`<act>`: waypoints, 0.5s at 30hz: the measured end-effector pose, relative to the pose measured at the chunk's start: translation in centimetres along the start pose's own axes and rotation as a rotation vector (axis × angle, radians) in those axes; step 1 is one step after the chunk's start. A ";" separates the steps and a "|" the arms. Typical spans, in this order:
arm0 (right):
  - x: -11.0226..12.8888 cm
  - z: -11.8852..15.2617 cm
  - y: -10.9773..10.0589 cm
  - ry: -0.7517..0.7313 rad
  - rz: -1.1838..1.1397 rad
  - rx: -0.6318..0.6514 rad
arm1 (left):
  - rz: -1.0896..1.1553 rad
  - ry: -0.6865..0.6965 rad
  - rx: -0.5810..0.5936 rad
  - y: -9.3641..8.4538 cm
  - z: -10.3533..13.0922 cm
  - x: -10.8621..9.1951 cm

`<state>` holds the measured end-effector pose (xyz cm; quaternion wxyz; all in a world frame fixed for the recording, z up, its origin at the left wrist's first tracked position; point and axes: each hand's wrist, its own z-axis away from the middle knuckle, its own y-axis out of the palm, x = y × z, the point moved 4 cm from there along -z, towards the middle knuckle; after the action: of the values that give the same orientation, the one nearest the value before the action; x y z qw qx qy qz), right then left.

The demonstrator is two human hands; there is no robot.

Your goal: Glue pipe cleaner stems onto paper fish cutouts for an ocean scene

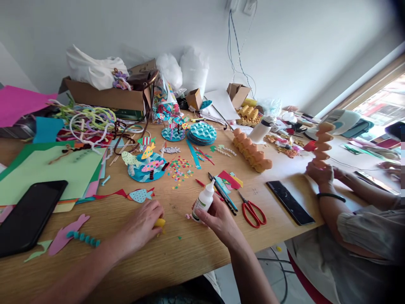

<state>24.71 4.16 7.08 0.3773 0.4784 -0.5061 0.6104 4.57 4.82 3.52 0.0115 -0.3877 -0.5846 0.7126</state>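
Note:
A white glue bottle (pixel 205 199) with a pointed nozzle is gripped in my right hand (pixel 220 217), tilted with its tip up. A small pink curled bit (pixel 187 216) shows beside the bottle's base. My left hand (pixel 144 223) rests low over the table, thumb and fingers closed on a small yellow piece (pixel 160 222). Just beyond it lies a blue spotted paper fish (pixel 141 195). Farther back, several paper fish stand on a blue wavy disc (pixel 146 174). A pink paper shape (pixel 68 234) and a teal twisted pipe cleaner (pixel 84 238) lie to the left.
Red-handled scissors (pixel 254 213), pens (pixel 223 194) and a dark phone (pixel 290 202) lie to the right. Another phone (pixel 31 215) overlaps coloured paper (pixel 47 169). Confetti (pixel 179 171) is scattered mid-table. At right, a co-worker's hands (pixel 321 173) hold an egg-carton strip (pixel 322 143).

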 end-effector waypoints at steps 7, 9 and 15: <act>-0.2 0.1 0.4 0.000 -0.001 0.033 | 0.780 -0.257 -0.072 -0.8 0.7 1.7; 0.0 0.2 0.5 0.002 -0.026 0.049 | 1.219 -0.426 -0.150 -1.2 1.5 2.2; 0.0 0.1 0.7 0.009 0.024 0.042 | 1.899 -0.639 -0.250 -1.9 3.1 1.9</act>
<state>24.04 3.96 6.86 0.3623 0.4773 -0.4972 0.6275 0.69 3.73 4.16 -0.7586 -0.4820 -0.0801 0.4311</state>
